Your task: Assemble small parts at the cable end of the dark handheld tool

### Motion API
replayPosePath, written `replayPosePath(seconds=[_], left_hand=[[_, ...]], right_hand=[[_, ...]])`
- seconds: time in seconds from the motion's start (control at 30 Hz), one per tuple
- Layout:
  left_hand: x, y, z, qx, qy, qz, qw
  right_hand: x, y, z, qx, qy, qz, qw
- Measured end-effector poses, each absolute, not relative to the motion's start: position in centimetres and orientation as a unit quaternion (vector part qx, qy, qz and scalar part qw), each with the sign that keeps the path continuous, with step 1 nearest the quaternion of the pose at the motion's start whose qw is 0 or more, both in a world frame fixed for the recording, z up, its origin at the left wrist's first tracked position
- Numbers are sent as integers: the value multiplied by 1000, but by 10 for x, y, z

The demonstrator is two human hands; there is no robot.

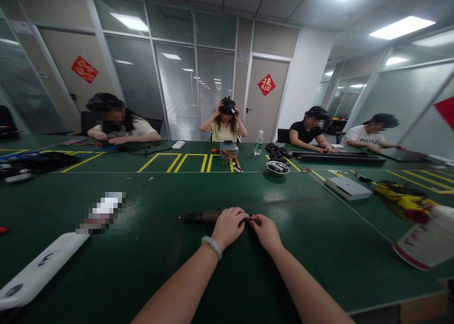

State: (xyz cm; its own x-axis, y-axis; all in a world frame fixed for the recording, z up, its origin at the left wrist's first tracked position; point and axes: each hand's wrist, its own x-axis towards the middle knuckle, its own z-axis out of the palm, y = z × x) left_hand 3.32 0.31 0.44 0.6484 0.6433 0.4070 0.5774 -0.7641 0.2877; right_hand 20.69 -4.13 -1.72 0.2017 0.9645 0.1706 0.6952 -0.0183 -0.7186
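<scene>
A dark, elongated electric screwdriver [201, 217] lies on the green table, its narrow tip pointing left. My left hand [229, 224] is wrapped over the tool's right end, with a pale green bangle at the wrist. Close beside it, my right hand [265, 230] pinches a thin dark cord at that same end, thumb and forefinger together. The fingertips of both hands almost meet there. Exactly how the cord joins the tool is hidden by my fingers. A dark cable seems to run down from my right hand toward me.
On the left lie a white power bank-like device [44, 267] and a blurred-out phone-sized thing. A metal bowl [278, 168], grey box [348, 188], yellow-black bundle [400, 196] and white tub [425, 243] stand ahead and right. Several people sit across the table.
</scene>
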Motion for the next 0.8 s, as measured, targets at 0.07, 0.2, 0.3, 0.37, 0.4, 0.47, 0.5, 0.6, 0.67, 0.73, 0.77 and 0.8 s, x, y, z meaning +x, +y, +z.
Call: replayPosePath(seconds=[0.07, 0.2, 0.3, 0.37, 0.4, 0.47, 0.5, 0.6, 0.67, 0.73, 0.77, 0.8], left_hand=[[33, 3, 4, 902, 344, 251, 68], [34, 3, 4, 899, 351, 252, 68], [34, 3, 4, 903, 343, 249, 68], [34, 2, 4, 904, 339, 251, 68], [34, 2, 4, 903, 340, 253, 68], [34, 2, 4, 901, 344, 256, 68], [34, 2, 5, 900, 345, 257, 68], [34, 2, 5, 904, 339, 250, 68], [34, 2, 5, 906, 336, 248, 67], [33, 2, 5, 904, 340, 250, 68], [33, 2, 5, 902, 344, 252, 68], [33, 2, 5, 900, 347, 253, 69]], right_hand=[[207, -41, -17, -689, -603, 188, 357], [207, -41, -17, -689, -603, 186, 357], [207, -42, -18, -690, -602, 183, 357], [207, -42, -18, -691, -602, 182, 356], [208, -42, -18, -691, -602, 182, 356], [208, -42, -18, -691, -602, 182, 356], [208, -42, -19, -691, -602, 182, 357], [208, -40, -20, -690, -603, 182, 357], [208, -39, -22, -690, -603, 182, 356], [208, -38, -23, -691, -603, 181, 355], [208, -38, -23, -691, -603, 180, 355], [208, -38, -23, -691, -603, 180, 356]])
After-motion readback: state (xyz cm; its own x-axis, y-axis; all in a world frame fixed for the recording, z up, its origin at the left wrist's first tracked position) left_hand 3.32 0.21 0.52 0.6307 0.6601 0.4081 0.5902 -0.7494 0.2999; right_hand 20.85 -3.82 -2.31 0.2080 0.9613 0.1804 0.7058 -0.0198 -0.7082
